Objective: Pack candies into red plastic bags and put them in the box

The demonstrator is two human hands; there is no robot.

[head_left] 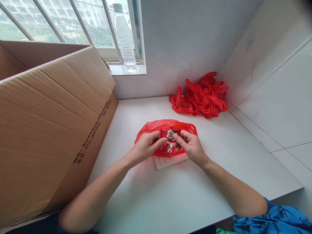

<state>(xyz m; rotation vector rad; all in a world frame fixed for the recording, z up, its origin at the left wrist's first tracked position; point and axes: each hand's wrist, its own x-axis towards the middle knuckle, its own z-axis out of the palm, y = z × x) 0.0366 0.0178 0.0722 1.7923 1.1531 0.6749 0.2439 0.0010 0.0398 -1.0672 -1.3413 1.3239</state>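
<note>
Between my two hands is a small dark red candy packet (pixel 165 134) with a pale round emblem and lettering. My left hand (pixel 149 143) pinches its left end, and my right hand (pixel 190 143) grips the right end with thumb and fingers. Around and beneath them lies an opened red plastic bag (pixel 148 127) on the white table. Below the packet, inside the bag, a shiny red and gold wrapped candy (pixel 168 147) shows in part. A pale printed box or booklet (pixel 165 162) sticks out from under the bag's near edge; the rest of it is hidden.
A large cardboard box (pixel 56 120) stands open on the left. A heap of red plastic bags (pixel 202 97) lies at the back right against the wall. On the sill of the barred window stands a clear water bottle (pixel 125 42). White tiles (pixel 275 107) line the right side.
</note>
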